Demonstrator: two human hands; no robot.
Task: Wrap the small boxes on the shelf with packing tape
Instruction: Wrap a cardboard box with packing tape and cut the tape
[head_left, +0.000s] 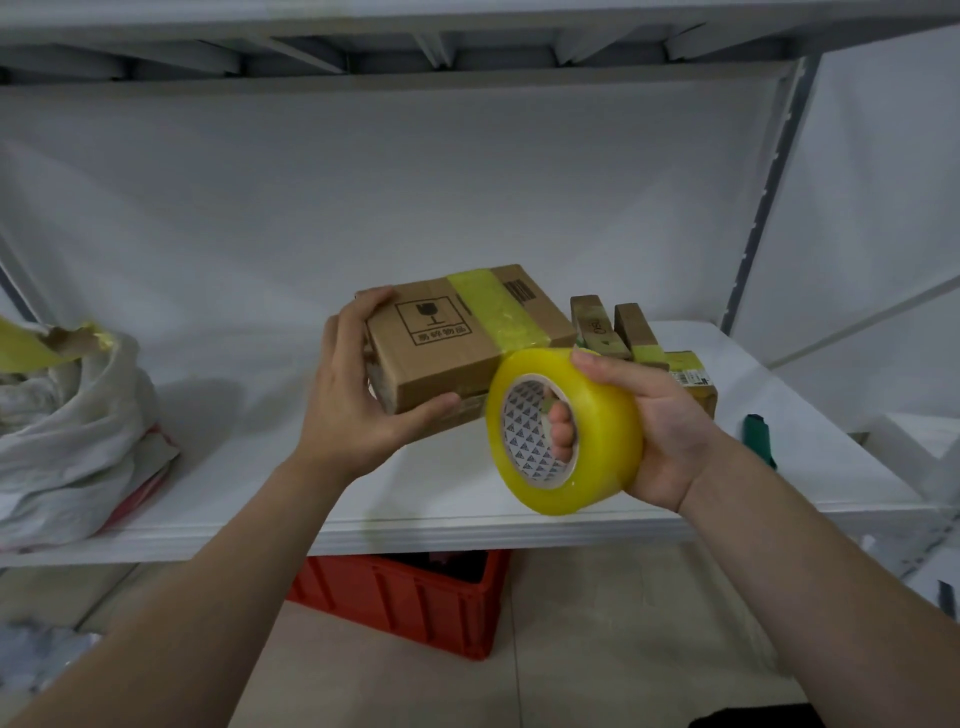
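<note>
Gripping the cardboard box (457, 343) in our left hand (358, 410), right hand (654, 431) clutching the packing-tape roll (563, 431), we should pull taut before pressing.

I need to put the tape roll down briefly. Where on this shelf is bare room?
Bare shelf lies between the white bag and the box held by the left hand, and along the front edge in front of the box. The right end is crowded: small taped boxes and a green tool.

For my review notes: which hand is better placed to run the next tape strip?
Probably right: the right hand grips the tape roll; the left hand holds the box.
</note>
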